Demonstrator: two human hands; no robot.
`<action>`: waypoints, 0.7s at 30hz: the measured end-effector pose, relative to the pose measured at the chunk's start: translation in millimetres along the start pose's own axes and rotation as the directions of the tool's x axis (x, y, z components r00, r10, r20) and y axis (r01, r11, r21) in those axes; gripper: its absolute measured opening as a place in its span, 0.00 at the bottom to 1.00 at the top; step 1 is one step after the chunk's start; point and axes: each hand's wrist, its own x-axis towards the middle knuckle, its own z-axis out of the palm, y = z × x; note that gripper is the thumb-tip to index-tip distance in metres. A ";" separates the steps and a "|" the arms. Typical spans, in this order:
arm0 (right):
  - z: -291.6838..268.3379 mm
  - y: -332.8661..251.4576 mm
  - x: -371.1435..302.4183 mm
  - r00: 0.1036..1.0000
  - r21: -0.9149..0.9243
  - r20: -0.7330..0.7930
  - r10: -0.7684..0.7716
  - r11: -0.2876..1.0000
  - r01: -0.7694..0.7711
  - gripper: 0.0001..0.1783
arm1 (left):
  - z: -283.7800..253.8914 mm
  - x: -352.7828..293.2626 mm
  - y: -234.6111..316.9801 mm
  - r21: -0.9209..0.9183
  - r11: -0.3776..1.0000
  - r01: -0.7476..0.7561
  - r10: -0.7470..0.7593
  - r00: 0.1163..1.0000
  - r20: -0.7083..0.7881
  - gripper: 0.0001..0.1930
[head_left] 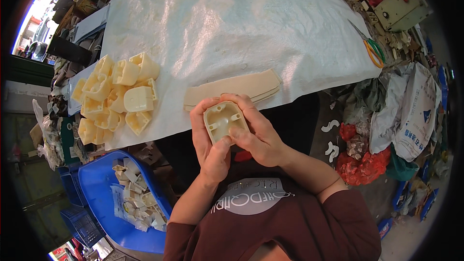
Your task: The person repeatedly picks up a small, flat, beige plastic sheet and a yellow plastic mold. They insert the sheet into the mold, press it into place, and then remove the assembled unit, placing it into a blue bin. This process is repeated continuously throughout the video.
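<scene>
Between both hands I hold a cream plastic housing (221, 122), its hollow inside turned up so that small posts and ribs show. My left hand (209, 140) wraps its left side, with the thumb at the near rim. My right hand (253, 133) grips the right side, its thumb reaching into the hollow. Just beyond my fingers lies a stack of beige flat strips (234, 87) at the sheet's near edge. To the left sits a pile of similar yellowish plastic housings (116, 94), some turned up and some on their sides.
White sheeting (232, 24) covers the table. Scissors (371, 50) with orange and green handles lie at its right edge. At lower left stands a blue tub (128, 232) of plastic pieces. White sacks (413, 116) and red bags (365, 164) crowd the floor at right.
</scene>
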 end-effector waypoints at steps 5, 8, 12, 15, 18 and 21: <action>-4.6 10.2 -1.4 0.999 0.060 0.027 -0.020 0.998 0.018 0.33 | -2.1 0.6 2.2 -0.090 0.995 0.040 -0.037 0.998 0.043 0.36; -14.4 0.7 0.5 0.996 -0.159 0.087 -0.020 0.987 0.034 0.41 | -12.3 2.6 2.8 -0.133 0.985 0.110 -0.093 0.988 0.127 0.37; -13.2 5.8 -1.4 0.997 -0.257 0.070 -0.034 0.965 0.051 0.50 | -15.1 0.5 4.5 -0.340 0.917 0.209 -0.166 0.974 0.152 0.37; -8.4 7.8 -2.7 0.992 -0.337 0.063 -0.107 0.934 0.122 0.49 | -12.9 -1.8 3.5 -0.265 0.931 0.250 -0.242 0.968 0.065 0.31; -6.0 6.0 -4.6 0.988 -0.451 0.058 -0.146 0.879 0.157 0.49 | -16.1 0.6 -3.0 -0.311 0.908 0.280 -0.249 0.959 0.137 0.29; -4.5 2.0 -3.2 0.984 -0.482 0.071 -0.166 0.858 0.179 0.46 | -11.4 -2.6 -3.6 -0.245 0.949 0.197 -0.175 0.979 0.109 0.27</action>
